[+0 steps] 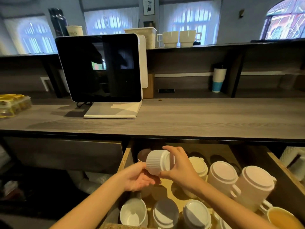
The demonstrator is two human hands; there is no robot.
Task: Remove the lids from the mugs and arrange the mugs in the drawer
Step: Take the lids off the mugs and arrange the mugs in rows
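Above drawer: ribbed white lidded mug

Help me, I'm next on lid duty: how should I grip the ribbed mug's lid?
Pinch the lid by its rim from the right, as the right hand does. The ribbed mug lies sideways, lid facing right, with the left hand cradling its body.

The white ribbed mug looks matt and ceramic-like, its flat white lid smooth, like plastic. The open drawer's raw chipboard wall is rough and speckled. The long grey wood-grain counter is matt, while the black monitor screen is glossy and reflective.
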